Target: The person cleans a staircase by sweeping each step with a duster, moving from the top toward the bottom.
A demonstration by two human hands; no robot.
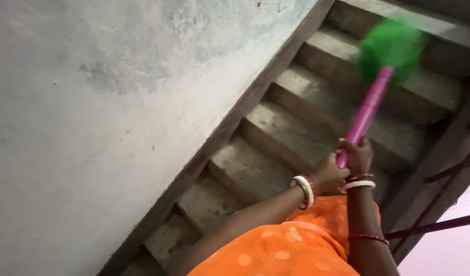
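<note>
On concrete stairs (296, 133), both hands closed on pink broom handle (367, 110): left hand (329, 175) low, right hand (358, 154) just above; blurred green bristles (390, 47) at 1 o'clock.

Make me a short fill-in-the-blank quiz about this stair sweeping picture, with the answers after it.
1. Both hands, the left hand and the right hand, grip a broom handle coloured ____.
2. The blurred broom head is ____.
3. The broom head is over concrete ____.
4. A plain wall rises on the ____ side of the picture.

Answers: pink; green; steps; left
</note>
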